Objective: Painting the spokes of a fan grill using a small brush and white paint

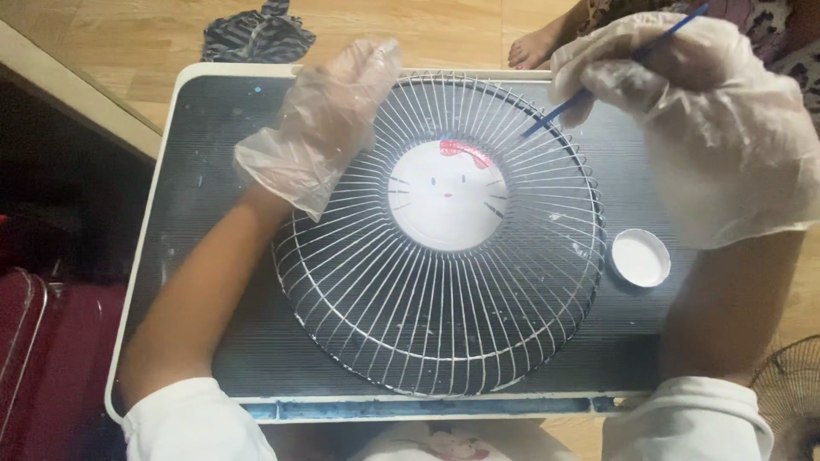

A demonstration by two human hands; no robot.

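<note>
A round wire fan guard (444, 341) lies flat on a small dark table (213, 324). Its white centre disc (446, 209) carries a cartoon cat face with a red bow. My left hand (320, 128), in a loose clear plastic glove, rests on the guard's upper left wires. My right hand (683, 111), also gloved, holds a thin blue paintbrush (568, 107); the brush tip touches the wires at the guard's upper right rim.
A small white cap (641, 258) with white paint sits on the table right of the guard. A person's bare foot (538, 47) and a dark cloth (256, 34) are on the wooden floor beyond. Another fan grille (790, 384) stands at lower right.
</note>
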